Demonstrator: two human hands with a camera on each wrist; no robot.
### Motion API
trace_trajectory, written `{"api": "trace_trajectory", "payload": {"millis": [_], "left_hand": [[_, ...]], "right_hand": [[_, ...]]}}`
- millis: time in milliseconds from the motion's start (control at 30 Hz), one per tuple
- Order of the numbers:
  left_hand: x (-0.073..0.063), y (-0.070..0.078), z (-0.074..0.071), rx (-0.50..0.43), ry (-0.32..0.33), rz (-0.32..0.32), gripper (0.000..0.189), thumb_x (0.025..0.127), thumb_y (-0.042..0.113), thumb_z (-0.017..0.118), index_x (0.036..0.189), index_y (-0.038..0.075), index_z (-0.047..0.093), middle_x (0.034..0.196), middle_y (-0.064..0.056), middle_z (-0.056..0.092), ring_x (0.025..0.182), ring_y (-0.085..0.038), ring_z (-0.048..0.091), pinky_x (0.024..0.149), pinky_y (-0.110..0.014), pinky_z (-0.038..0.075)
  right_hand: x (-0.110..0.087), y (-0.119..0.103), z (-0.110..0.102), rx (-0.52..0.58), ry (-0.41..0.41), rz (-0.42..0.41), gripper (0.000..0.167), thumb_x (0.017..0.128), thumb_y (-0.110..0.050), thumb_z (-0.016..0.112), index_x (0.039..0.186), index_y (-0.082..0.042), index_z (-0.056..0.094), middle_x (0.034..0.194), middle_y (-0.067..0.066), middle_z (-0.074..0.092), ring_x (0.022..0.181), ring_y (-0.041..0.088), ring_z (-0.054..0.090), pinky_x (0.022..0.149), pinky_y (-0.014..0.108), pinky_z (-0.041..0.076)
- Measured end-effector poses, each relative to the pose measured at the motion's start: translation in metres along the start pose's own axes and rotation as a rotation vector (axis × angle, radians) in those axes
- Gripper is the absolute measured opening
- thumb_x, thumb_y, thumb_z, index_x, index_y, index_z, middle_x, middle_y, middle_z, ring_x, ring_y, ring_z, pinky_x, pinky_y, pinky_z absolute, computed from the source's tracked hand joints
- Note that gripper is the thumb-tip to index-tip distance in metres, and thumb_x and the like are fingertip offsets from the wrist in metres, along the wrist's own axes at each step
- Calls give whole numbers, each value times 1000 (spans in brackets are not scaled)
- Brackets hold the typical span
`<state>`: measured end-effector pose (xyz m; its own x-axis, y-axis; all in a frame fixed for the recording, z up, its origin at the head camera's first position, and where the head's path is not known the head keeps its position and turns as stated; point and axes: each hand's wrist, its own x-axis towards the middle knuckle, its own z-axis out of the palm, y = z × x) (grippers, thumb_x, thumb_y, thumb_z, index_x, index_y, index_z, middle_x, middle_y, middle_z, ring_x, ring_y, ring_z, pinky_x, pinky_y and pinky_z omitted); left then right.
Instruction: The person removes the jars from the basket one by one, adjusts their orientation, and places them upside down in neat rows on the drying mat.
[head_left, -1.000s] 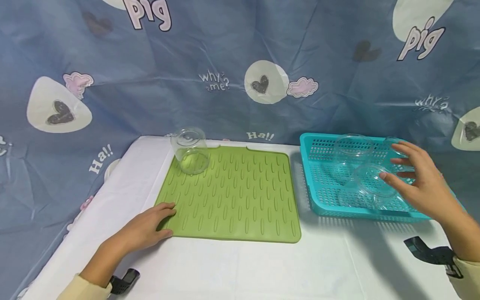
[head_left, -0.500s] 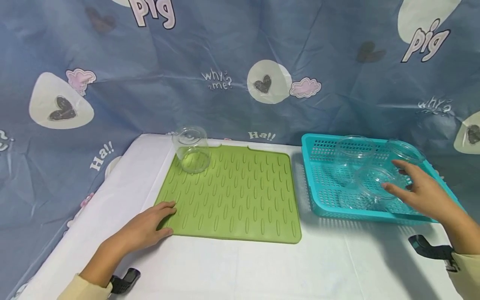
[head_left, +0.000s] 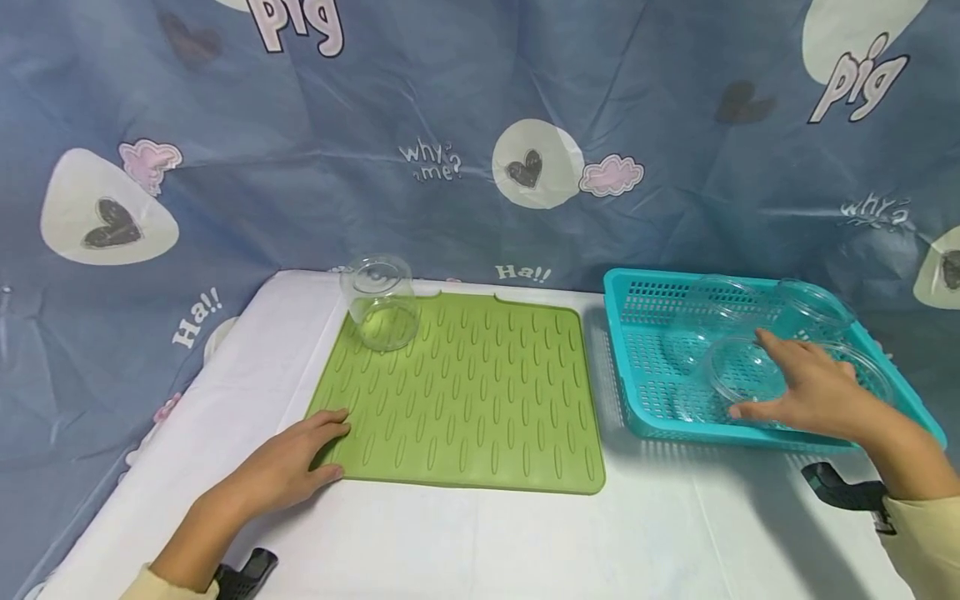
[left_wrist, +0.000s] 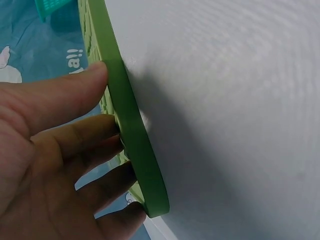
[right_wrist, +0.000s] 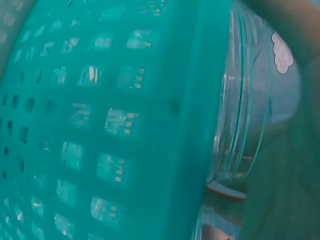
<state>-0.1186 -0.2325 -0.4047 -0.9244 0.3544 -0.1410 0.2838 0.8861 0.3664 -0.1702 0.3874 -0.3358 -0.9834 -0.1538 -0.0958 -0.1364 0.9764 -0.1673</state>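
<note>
My left hand (head_left: pixel 288 462) rests at the near left corner of a green ridged mat (head_left: pixel 465 392). In the left wrist view its thumb and fingertips touch the mat's green edge (left_wrist: pixel 127 120). My right hand (head_left: pixel 817 387) is down in a turquoise mesh basket (head_left: pixel 660 427), thumb and index finger at opposite sides of a clear round container (head_left: pixel 731 375). Several other clear containers stand in the basket, including a back right one (head_left: pixel 813 304). In the right wrist view, the basket wall (right_wrist: pixel 125 100) hides most of the hand and a clear container (right_wrist: pixel 235 110) shows beyond it.
A clear container (head_left: pixel 384 304) stands on the mat's far left corner. A white cloth (head_left: pixel 525 542) covers the table, and a blue printed sheet (head_left: pixel 450 100) hangs behind. The basket stands just right of the mat.
My right hand has moved down and left onto the front container, and its fingers have closed in around it. Containers in the basket have shifted slightly. My left hand stays at the mat's corner.
</note>
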Motion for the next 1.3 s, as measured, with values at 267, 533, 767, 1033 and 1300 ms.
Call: {"api": "trace_trajectory", "payload": {"millis": [267,533,767,1033,1300], "left_hand": [[0,3,-3,5,-7,-1,55,88,22,74,135,-1,57,150,-19,47,134,-45,48,106,-60,45],[1,0,-1,9,3,11,55,88,22,74,135,-2,57,150,-19,47,134,-46,48,104,-60,46],[1,2,-1,2,-5,9,55,88,22,73,135,-2,57,151,-18,46,134,-45,48,106,-60,45],[-1,2,0,0,14,9,55,88,21,74,134,-2,57,149,-19,48,133,-46,49,105,-61,45],[-3,1,2,4,24,10,55,88,21,73,135,-2,56,149,-18,48,133,-45,49,106,-61,45]], "right_hand": [[-1,-6,1,-43,33,2,125,68,-64,81,156,-3,18,149,36,36,127,62,29,78,69,32],[-3,-7,-3,12,57,-24,124,65,-60,85,156,-3,23,146,35,41,126,63,30,77,69,31],[-11,-4,-17,93,32,-70,128,67,-51,88,160,-8,12,151,36,34,130,63,32,86,78,33],[-11,-8,-27,160,26,-74,129,70,-47,88,161,-11,4,151,31,38,129,52,44,84,72,43],[-9,-13,-27,250,51,-73,117,74,-35,87,157,-2,12,145,28,42,123,51,48,79,65,50]]}}
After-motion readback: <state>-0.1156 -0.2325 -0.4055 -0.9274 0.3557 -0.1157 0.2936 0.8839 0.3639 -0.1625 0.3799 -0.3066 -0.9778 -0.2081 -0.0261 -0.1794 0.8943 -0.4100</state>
